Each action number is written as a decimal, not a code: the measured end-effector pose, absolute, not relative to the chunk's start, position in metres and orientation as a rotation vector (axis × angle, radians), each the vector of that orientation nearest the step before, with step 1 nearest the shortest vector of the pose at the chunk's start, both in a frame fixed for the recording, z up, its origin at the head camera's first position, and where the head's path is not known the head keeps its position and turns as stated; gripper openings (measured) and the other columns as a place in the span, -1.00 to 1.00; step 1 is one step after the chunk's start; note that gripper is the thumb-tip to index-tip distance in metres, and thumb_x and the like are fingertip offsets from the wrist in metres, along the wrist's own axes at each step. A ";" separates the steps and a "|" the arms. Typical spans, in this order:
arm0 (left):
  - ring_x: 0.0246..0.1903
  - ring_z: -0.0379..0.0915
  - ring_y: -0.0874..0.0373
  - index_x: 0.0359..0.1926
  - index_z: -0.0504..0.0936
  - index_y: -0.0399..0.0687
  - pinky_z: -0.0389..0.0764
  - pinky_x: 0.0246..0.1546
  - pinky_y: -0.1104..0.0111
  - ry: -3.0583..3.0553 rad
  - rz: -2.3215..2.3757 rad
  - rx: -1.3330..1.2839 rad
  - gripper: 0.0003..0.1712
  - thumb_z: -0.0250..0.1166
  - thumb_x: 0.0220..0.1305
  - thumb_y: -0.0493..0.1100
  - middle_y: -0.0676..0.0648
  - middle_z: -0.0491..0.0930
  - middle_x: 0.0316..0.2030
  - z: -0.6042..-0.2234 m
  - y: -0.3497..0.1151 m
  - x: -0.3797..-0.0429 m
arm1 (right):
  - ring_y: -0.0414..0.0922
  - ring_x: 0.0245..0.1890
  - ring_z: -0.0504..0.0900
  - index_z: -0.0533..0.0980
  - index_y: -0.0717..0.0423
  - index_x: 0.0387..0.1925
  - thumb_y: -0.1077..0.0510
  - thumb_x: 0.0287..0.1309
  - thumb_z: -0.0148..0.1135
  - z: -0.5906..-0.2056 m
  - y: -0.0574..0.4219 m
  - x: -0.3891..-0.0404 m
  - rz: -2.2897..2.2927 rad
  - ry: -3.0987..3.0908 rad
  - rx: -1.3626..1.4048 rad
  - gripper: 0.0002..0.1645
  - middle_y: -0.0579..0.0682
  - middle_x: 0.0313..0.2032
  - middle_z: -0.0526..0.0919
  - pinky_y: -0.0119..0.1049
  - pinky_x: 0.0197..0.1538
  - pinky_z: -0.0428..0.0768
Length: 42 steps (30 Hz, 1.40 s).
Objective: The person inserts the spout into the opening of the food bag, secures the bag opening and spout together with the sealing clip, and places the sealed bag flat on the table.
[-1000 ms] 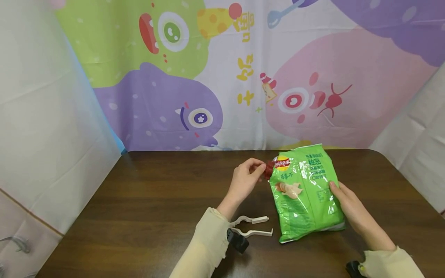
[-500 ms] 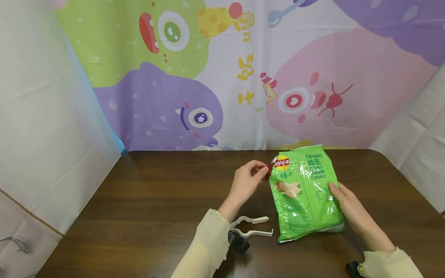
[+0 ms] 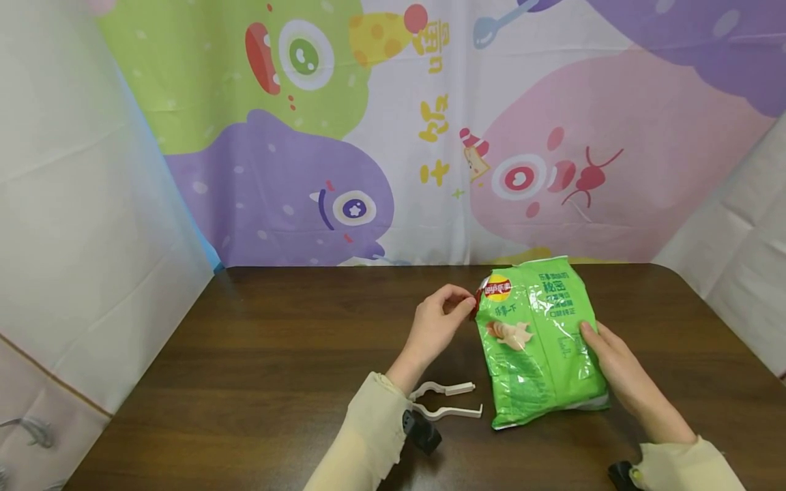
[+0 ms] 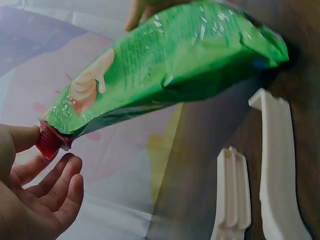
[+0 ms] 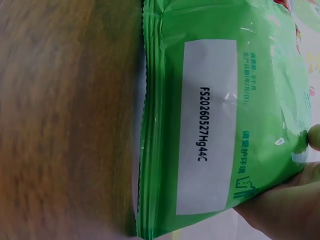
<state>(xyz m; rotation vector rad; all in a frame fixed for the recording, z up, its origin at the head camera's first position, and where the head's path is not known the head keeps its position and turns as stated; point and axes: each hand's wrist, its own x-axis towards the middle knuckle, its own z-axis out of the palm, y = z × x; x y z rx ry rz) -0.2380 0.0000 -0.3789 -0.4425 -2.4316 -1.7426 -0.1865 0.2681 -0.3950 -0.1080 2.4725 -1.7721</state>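
Note:
A green chip bag (image 3: 540, 348) is held tilted above the right part of the table, its printed side up. My right hand (image 3: 626, 372) grips its right edge, thumb on the front and the other fingers hidden behind. At the bag's upper left corner sits a small red ridged piece like a cap (image 4: 50, 140). My left hand (image 3: 439, 320) pinches it between thumb and index finger, the other fingers loosely bent below in the left wrist view. In the right wrist view a crimped seam and a white label (image 5: 207, 125) show on the bag.
White plastic tongs or a long clip (image 3: 451, 411) lie spread on the brown wooden table (image 3: 258, 382), partly behind the left wrist. A cartoon curtain (image 3: 295, 191) hangs at the table's back edge, with white cloth (image 3: 92, 170) on the left side.
The left fingers have turned slightly around the red piece, which now shows less in the head view. The bag and my right hand stay almost still.

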 end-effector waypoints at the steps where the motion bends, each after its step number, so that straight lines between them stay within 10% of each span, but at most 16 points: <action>1: -0.43 0.48 0.31 -0.24 0.60 -0.04 0.45 -0.40 0.47 -2.428 -1.752 -0.435 -0.80 0.21 0.20 -0.04 0.02 0.61 -0.37 -0.379 0.000 -0.238 | -0.28 -0.46 0.54 -0.10 0.44 0.29 -0.15 0.37 -0.43 -0.395 0.268 -0.186 -1.775 2.472 -0.108 -0.22 -0.25 -0.44 0.52 -0.33 -0.34 0.52; 23: -0.41 0.48 0.27 -0.22 0.59 -0.21 0.56 -0.24 0.22 -2.161 -2.073 -0.262 -0.81 0.19 0.21 -0.18 -0.14 0.61 -0.31 -0.379 0.008 -0.238 | -0.28 -0.45 0.55 -0.08 0.42 0.29 -0.16 0.37 -0.40 -0.394 0.264 -0.186 -1.807 2.454 -0.103 -0.22 -0.26 -0.45 0.52 -0.34 -0.33 0.53; 42: -0.37 0.46 0.28 -0.23 0.60 -0.21 0.46 -0.30 0.46 -2.076 -2.059 -0.258 -0.78 0.20 0.21 -0.14 -0.14 0.61 -0.29 -0.380 0.012 -0.235 | -0.26 -0.48 0.55 -0.02 0.39 0.25 -0.17 0.36 -0.39 -0.395 0.260 -0.187 -1.813 2.450 -0.129 -0.25 -0.24 -0.47 0.53 -0.31 -0.37 0.53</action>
